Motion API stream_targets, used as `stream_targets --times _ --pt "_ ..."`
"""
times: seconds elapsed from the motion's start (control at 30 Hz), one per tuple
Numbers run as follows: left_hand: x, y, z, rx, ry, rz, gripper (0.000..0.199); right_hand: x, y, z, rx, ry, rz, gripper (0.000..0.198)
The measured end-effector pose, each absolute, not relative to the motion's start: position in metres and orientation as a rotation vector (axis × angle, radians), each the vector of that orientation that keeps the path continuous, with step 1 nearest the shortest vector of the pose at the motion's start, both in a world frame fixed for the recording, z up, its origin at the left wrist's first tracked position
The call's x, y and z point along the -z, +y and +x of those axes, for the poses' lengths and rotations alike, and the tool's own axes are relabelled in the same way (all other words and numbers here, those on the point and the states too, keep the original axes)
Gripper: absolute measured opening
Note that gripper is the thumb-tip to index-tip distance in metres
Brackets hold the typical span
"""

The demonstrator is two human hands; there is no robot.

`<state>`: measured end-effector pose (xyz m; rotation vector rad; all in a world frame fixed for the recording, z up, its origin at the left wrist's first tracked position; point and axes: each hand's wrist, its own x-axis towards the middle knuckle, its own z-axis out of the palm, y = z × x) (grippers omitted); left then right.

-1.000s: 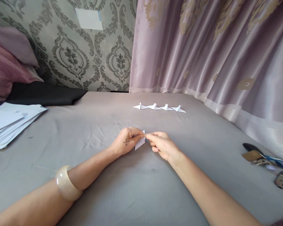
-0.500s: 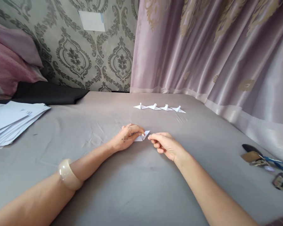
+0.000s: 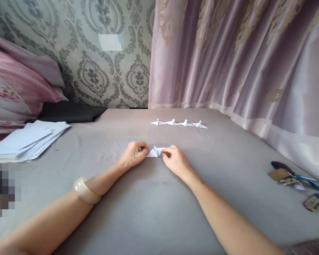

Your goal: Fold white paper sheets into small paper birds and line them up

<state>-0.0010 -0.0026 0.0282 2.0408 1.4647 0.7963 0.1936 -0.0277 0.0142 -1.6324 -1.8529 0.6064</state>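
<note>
Between my hands a white folded-paper bird [image 3: 155, 152] rests on the grey cloth [image 3: 138, 205], its small middle point sticking up. My left hand [image 3: 135, 154] pinches its left wing tip. At the other side, my right hand [image 3: 174, 158] has thumb and forefinger closed on the right wing. Farther back stands a row of several similar folded-paper birds [image 3: 172, 122], wing to wing. A pale bangle [image 3: 85, 191] circles my left forearm.
A stack of white paper [image 3: 29, 140] lies at the left, in front of a black folded cloth [image 3: 71, 112]. On the right are blue-handled scissors [image 3: 312, 183], keys [image 3: 289, 181] and a small metal-looking object [image 3: 315, 203]. A lilac curtain [image 3: 196, 71] hangs behind.
My right hand has moved onto the bird's right wing. The left hand has drawn back to its left tip, uncovering the middle. The view has tilted up slightly.
</note>
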Motion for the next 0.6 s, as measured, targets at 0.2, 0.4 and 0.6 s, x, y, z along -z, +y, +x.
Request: stream_targets --times 0.2,0.4,0.6 --pt "-0.019 -0.026 0.023 -0.719 1.508 2.400 0.026 -0.018 -0.036 0.190 -0.582 -2.034 -1.604 0.033" --pt "-0.016 -0.027 0.027 -0.679 1.679 2.335 0.020 -0.023 -0.040 0.190 -0.591 -2.172 -1.577 0.050" --pt "-0.017 -0.022 0.032 -0.618 1.843 2.282 0.017 -0.021 -0.038 0.189 -0.643 -2.075 -1.569 0.048"
